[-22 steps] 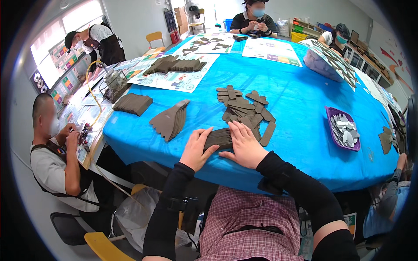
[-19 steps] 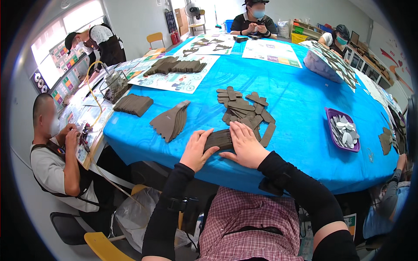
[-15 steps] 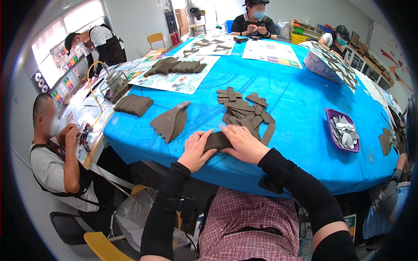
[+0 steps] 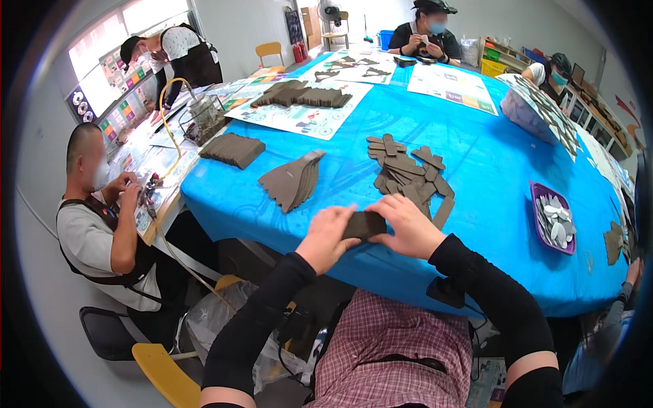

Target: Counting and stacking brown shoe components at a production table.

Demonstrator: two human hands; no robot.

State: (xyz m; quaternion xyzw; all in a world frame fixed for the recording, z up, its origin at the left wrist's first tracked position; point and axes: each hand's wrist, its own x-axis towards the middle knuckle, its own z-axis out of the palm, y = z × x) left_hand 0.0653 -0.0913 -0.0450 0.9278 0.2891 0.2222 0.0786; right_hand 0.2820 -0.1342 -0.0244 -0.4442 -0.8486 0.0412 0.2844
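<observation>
My left hand [image 4: 329, 238] and my right hand [image 4: 408, 228] grip a short stack of dark brown flat strips [image 4: 365, 224] from its two ends, thumbs on the near side. The stack is at the near edge of the blue-covered table [image 4: 469, 170]. Just beyond my right hand lies a loose heap of similar round-ended strips [image 4: 408, 173]. A fanned pile of brown pieces with scalloped edges [image 4: 292, 182] is past my left hand. Farther left stands a neat row of brown pieces [image 4: 233, 149].
To the right is a purple basket [image 4: 552, 217] of grey oval pieces. Printed sheets, one bearing a brown stack [image 4: 299, 95], lie toward the far side. A metal pot [image 4: 204, 119] stands on the left side table. Several people work around the tables.
The whole view has shifted, so the table things appear farther right. My fingers have moved from lying over the stack to its ends, and more of its face shows.
</observation>
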